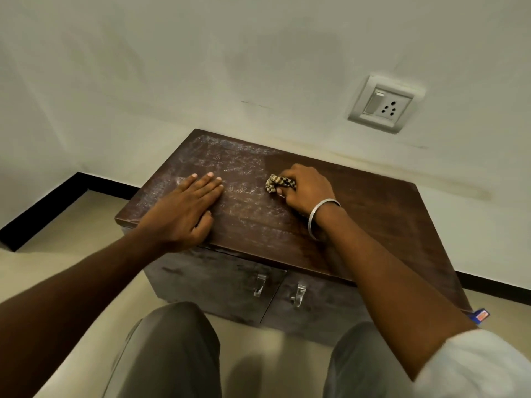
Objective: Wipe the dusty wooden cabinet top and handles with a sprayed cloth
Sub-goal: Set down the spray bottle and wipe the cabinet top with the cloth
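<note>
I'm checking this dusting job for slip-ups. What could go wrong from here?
1. The left hand lies flat on the dusty left part of the cabinet top; it may leave prints or get skipped.
2. The cloth is bunched small in the right hand, so strokes may leave streaks.
3. The handles on the dusty front look unwiped and could be forgotten.

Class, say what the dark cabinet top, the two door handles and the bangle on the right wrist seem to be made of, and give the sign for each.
Dark brown cabinet top: likely wood or wood veneer, grain lines showing, dull under pale dust. Two door handles: seemingly metal, silvery and glinting. Bangle on the right wrist: probably metal, smooth and silver-bright.
</note>
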